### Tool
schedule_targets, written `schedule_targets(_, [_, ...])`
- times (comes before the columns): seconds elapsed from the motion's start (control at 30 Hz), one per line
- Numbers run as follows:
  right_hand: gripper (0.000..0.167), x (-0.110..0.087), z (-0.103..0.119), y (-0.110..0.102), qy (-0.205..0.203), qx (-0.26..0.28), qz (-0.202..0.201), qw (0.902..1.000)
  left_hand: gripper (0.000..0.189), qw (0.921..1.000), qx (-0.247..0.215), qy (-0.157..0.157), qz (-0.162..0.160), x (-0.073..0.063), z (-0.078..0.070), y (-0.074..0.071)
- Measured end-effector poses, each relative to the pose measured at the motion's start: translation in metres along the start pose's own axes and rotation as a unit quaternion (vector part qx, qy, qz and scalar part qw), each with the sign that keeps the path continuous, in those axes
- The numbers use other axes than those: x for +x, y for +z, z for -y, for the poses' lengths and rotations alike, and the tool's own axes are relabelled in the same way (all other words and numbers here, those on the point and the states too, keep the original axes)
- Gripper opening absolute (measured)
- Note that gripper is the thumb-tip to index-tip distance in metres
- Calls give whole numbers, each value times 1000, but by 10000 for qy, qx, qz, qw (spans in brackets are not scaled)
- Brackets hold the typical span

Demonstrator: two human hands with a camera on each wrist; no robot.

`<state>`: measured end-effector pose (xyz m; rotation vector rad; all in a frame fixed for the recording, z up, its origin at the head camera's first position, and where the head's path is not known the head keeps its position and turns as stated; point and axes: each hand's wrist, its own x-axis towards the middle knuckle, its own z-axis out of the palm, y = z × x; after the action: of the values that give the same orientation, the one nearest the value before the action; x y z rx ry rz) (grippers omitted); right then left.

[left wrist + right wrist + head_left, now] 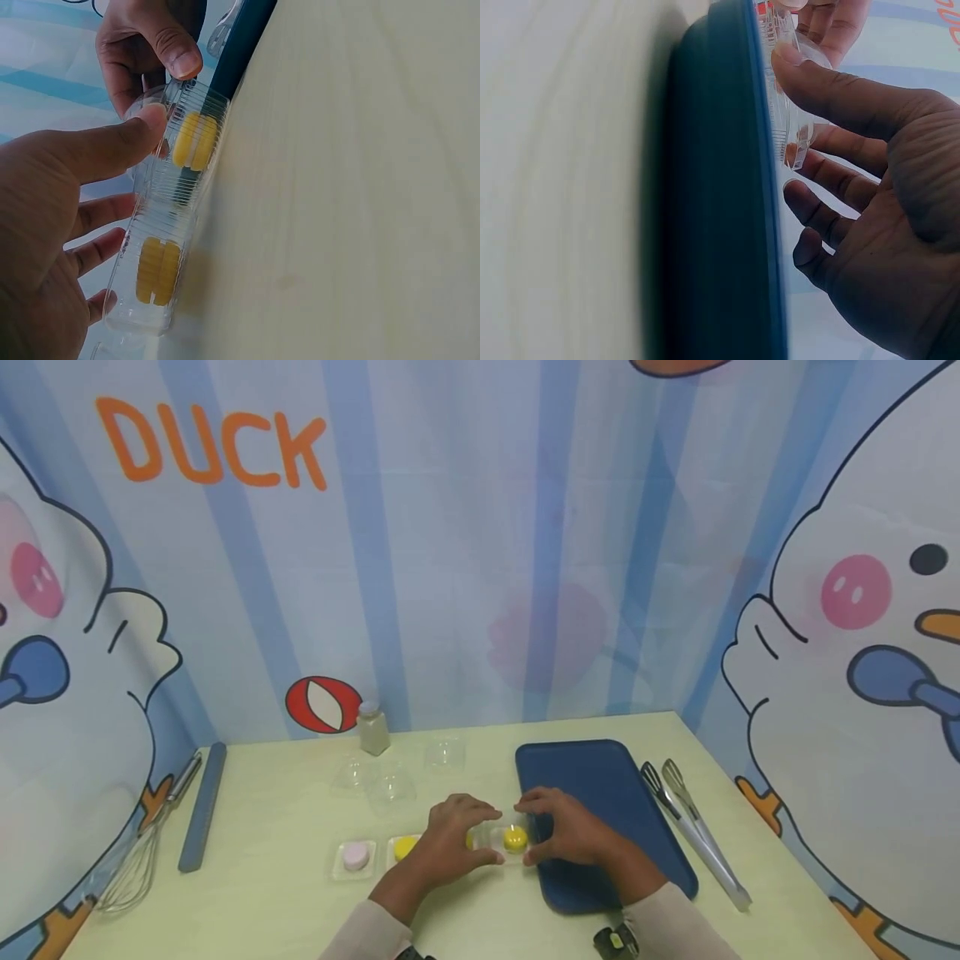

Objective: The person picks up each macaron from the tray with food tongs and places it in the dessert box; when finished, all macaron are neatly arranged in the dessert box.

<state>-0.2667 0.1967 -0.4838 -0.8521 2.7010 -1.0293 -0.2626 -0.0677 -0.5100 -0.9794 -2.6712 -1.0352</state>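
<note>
Both hands are on the same clear box rn, the one at the right end of the row. Left hand has it pinched from the left, thumb on the near side, and right hand has it from the right, reaching over the blue tray. Box has a yellow macaron in it + a clear dome b/w the fingers. Can't tell if the dome's fully seated tbh. Box is right by the tray's left edge, can't tell if they touch.

Rest of the row runs left: a yellow macaron mostly hidden behind the left hand, another yellow one, then a pink macaron at the far-left end. Farther back there's loose clear lids & a small jar near the striped curtain w/ "DUCK" on it. Way over left: wire whisk + blue-grey bar. Right of the tray, tongs w/ whisk-type heads pointing to the far side.
</note>
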Motion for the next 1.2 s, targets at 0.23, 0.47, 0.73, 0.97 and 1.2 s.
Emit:
schedule_targets(0.23, [76,-1,2,0,30,48,32,10000,56,9999,-59,-106,92,0,-1,0])
schedule_targets(0.47, [76,-1,-2,3,37,67,11,10000,55,9997,-65,-195,165,0,-1,1])
schedule_targets(0.73, [78,1,-5,3,-34,31,3,10000,56,9997,27,-223,107,0,-1,0])
schedule_targets(0.97, [77,2,-7,4,19,60,32,10000,55,9997,-76,-202,90,-1,-1,-1])
schedule_targets(1.2, [74,2,-4,5,117,40,38,9999,53,9996,169,-224,-3,-2,-1,1])
